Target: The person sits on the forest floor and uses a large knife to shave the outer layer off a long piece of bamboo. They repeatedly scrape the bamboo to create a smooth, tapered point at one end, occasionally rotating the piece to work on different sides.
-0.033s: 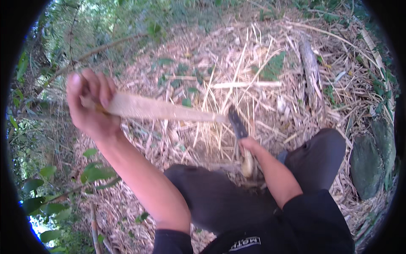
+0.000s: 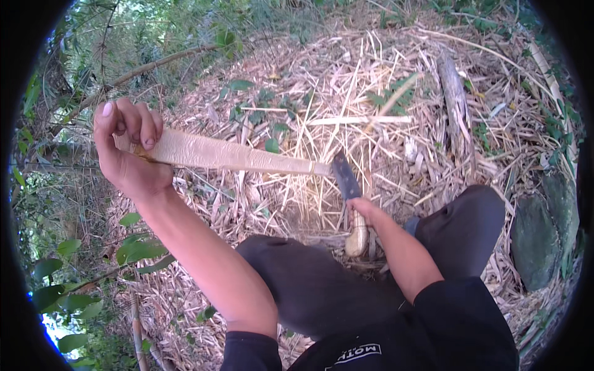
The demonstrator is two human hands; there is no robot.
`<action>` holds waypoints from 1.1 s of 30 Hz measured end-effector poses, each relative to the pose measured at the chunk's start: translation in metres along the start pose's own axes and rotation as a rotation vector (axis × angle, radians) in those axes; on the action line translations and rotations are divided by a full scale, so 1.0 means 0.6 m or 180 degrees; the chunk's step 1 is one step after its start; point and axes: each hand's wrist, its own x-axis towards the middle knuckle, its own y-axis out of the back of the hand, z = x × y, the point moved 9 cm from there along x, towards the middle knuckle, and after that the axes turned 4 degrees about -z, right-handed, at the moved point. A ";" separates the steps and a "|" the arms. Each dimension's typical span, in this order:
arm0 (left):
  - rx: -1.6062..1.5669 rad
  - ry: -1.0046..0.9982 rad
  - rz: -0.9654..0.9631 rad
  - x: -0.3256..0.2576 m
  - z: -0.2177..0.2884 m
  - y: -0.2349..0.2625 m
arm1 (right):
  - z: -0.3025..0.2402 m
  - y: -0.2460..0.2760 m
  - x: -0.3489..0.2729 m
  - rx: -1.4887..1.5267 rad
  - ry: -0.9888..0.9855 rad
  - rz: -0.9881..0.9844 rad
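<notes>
Setting: outdoor ground (image 2: pixel 346 80) covered in dry straw-coloured stalks and leaf litter, green foliage (image 2: pixel 93 297) below and outward of the left hand, a grey log (image 2: pixel 455 99) lying beyond the right hand. Left hand (image 2: pixel 127 151) was clenched around the wide end of a pale tapered strip (image 2: pixel 229 154); right hand (image 2: pixel 365 213) grasped a knife (image 2: pixel 346 179) by its light handle, dark blade touching the strip's narrow tip, above the person's dark-trousered knees (image 2: pixel 297 278). Against the earlier frame: nothing differed; hands, strip and knife held the same places.
</notes>
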 end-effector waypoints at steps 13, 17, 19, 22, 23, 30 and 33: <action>0.0338 -0.0151 0.0364 -0.003 0.019 0.027 | -0.369 -0.191 -0.377 -0.1940 0.2211 0.0857; 0.0134 -0.0062 0.0160 -0.003 0.018 -0.016 | -0.407 -0.223 -0.475 -0.1587 0.2928 0.0627; 0.0119 -0.0085 -0.0268 -0.009 0.015 -0.049 | -0.379 -0.205 -0.412 -0.1351 0.2626 0.0590; 0.0273 -0.0062 0.0050 -0.005 0.007 -0.047 | -0.367 -0.197 -0.394 -0.1268 0.2569 0.0665; 0.0213 -0.0105 0.0113 0.000 0.007 -0.037 | -0.371 -0.200 -0.404 -0.1371 0.2647 0.0714; 0.0290 -0.0258 0.0001 -0.022 0.019 -0.088 | -0.441 -0.220 -0.531 -0.1631 0.3008 0.0673; 0.0312 -0.0317 -0.0117 -0.021 0.017 -0.089 | -0.388 -0.167 -0.393 -0.1686 0.2275 0.0767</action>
